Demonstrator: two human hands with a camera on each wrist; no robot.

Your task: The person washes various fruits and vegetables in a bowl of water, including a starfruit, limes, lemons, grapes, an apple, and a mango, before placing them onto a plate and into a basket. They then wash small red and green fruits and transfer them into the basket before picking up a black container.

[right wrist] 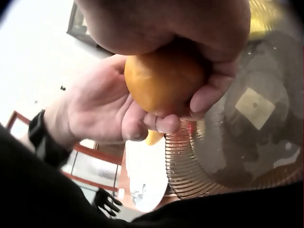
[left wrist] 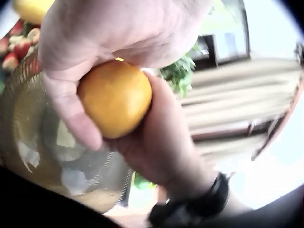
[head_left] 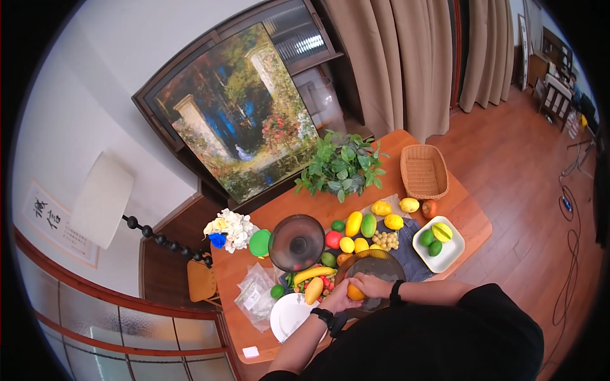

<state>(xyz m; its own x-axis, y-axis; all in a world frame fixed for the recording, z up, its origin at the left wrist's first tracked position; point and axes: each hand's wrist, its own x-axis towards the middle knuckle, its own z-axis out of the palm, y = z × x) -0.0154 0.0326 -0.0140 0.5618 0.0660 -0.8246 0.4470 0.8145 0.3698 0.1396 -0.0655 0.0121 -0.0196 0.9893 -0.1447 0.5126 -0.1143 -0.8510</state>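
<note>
Both hands hold one smooth, round orange over a ribbed amber glass bowl at the table's near edge. My left hand grips the orange from the left, its fingers curled around it in the left wrist view. From the other side my right hand closes over the fruit, covering much of its top in the right wrist view. Clear water with a few bubbles lies in the bowl, and a pale square patch shows at its bottom. Palms and fingers hide part of the orange.
A white plate stands left of the bowl, near a banana and a mango. Behind are several fruits and a dark round dish. A white tray with green fruit and a wicker basket stand right.
</note>
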